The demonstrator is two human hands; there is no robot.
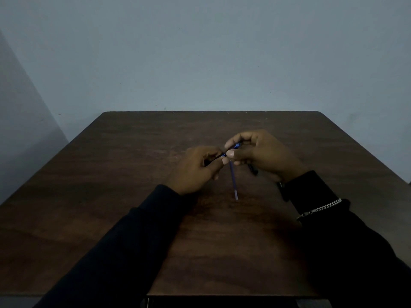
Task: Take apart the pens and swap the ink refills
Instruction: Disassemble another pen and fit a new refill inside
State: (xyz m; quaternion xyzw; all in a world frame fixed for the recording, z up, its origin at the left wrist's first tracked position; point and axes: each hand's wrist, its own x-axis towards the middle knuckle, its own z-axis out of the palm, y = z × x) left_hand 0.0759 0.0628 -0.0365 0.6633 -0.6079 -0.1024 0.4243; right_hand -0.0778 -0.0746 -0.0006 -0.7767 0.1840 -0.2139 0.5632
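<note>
Both hands meet above the middle of a dark wooden table point(133, 174). My left hand point(195, 170) grips a dark pen part, of which only a short blue-black stub point(223, 155) shows at the fingertips. My right hand point(260, 154) pinches a blue pen piece point(236, 146) between thumb and forefinger. A thin blue ink refill point(233, 181) hangs down from the right fingers toward me, its pale end free. Another dark pen part point(253, 170) pokes out under the right palm; how it is held is hidden.
The table's far edge meets a plain grey-blue wall point(200, 52). Dark sleeves cover both forearms, and a silver chain bracelet point(320, 208) lies over the right sleeve. The light is dim.
</note>
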